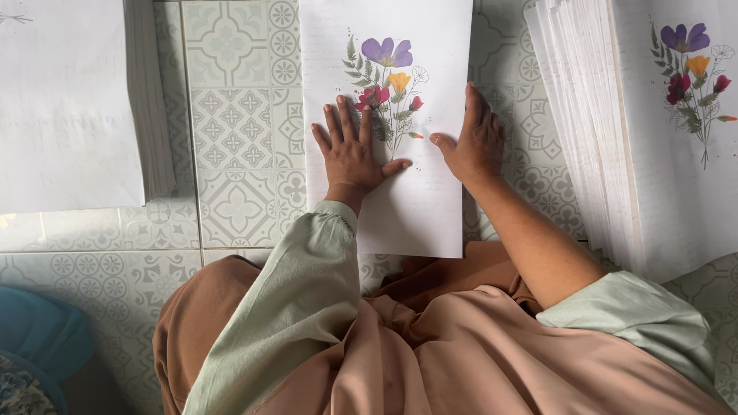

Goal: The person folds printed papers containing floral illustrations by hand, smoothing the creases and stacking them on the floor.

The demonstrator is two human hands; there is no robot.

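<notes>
Patterned floor tiles (pixel 238 123), pale green. White flower-printed sheet (pixel 415 207) lies at 12 o'clock from the person. Left hand (pixel 352 154) flat on it, fingers spread; right hand (pixel 475 142) flat, open, on its right edge. Matching paper stack (pixel 661 154) at 2 o'clock; plain stack (pixel 69 107) at 10.

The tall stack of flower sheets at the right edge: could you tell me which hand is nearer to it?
Right. The right hand rests on the middle sheet's right edge, nearest the stack. The left hand lies flat further away, over the pressed flowers.
</notes>
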